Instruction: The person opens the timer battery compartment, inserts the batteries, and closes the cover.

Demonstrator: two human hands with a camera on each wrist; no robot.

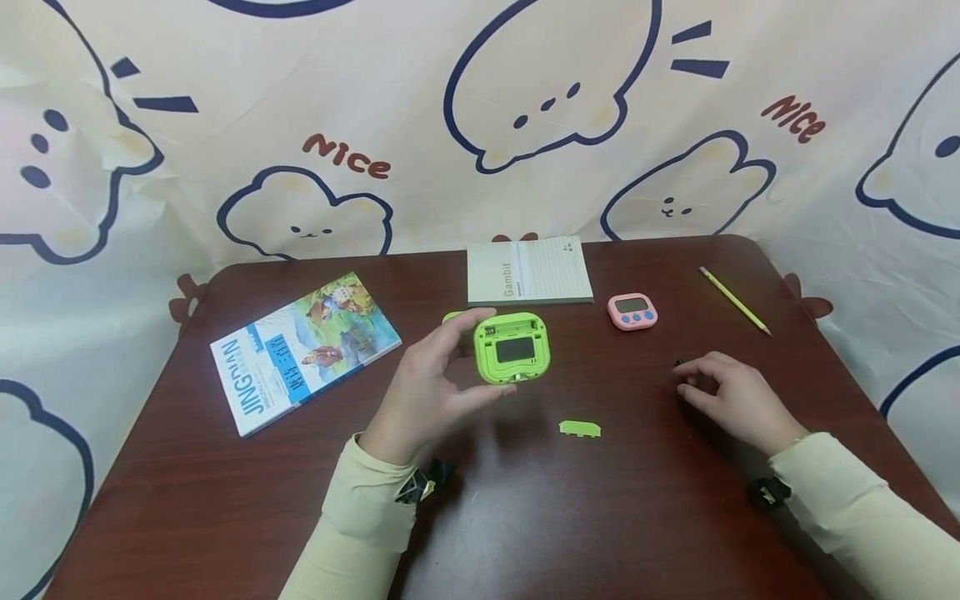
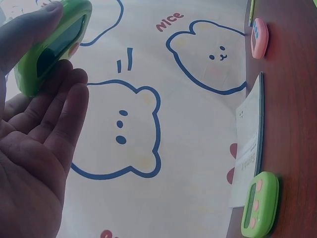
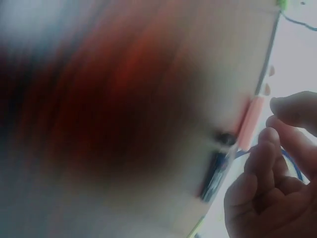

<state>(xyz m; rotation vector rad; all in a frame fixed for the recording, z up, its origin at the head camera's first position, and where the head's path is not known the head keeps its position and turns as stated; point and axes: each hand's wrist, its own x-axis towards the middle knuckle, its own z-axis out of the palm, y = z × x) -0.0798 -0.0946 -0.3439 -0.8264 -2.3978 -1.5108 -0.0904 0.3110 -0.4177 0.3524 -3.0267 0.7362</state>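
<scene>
My left hand holds up a green digital timer between thumb and fingers. Its back faces the head camera, with the battery compartment uncovered along the top. A green battery cover lies on the table to the right below it. At the right, my right hand is low over the table, fingers loosely bent. The right wrist view shows nothing between its thumb and fingertips. Beyond them lie a small dark cylinder, battery-like, and a dark round piece.
A second green timer stands in front of the notepad, mostly hidden in the head view. A pink timer and a yellow-green pencil lie back right. A book lies left on the brown table.
</scene>
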